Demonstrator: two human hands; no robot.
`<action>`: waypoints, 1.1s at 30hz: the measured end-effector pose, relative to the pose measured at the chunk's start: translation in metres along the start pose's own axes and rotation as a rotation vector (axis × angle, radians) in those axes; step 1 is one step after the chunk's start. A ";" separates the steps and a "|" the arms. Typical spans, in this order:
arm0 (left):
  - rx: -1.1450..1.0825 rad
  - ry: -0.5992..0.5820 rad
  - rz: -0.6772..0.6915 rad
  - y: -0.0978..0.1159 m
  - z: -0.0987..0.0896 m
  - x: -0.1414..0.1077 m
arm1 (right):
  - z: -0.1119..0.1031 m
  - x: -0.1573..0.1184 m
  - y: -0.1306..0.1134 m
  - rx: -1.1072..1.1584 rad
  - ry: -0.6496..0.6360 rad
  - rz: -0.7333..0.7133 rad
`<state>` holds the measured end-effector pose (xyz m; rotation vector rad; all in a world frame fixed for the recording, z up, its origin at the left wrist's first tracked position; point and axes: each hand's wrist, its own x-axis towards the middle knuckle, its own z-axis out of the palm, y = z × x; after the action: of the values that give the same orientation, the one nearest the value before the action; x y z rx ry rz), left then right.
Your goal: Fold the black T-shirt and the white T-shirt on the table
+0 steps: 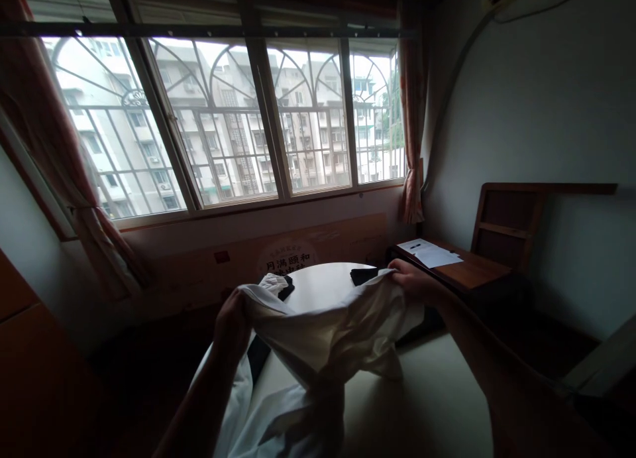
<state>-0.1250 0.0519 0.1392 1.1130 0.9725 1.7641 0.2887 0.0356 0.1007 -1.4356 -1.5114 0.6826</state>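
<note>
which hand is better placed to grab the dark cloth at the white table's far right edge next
Likely the right hand: it appears much closer to the dark cloth, though it grips the crumpled white fabric, as does the left hand.

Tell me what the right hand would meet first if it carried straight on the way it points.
Past the white cloth it grips, the right hand would probably meet the dark cloth on the table, though depth is unclear; it might pass above.
</note>
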 end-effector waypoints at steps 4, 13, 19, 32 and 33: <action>0.178 0.224 -0.009 0.046 -0.003 0.036 | -0.028 -0.007 -0.065 0.704 -0.193 -0.084; 0.598 -0.481 0.549 0.094 0.081 -0.089 | 0.048 -0.037 -0.158 0.824 -0.542 -0.342; 0.750 -0.490 0.393 0.073 0.077 -0.081 | 0.089 -0.035 -0.146 0.490 -0.291 -0.562; 0.457 -0.437 0.096 0.097 0.060 -0.053 | 0.117 -0.006 -0.063 0.164 -0.456 -0.471; 0.470 -0.442 0.102 0.102 0.058 -0.052 | 0.121 -0.009 -0.062 0.207 -0.434 -0.460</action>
<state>-0.0799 -0.0225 0.2338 1.7853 1.0870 1.3015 0.1523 0.0396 0.1000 -0.7677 -1.9523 0.8636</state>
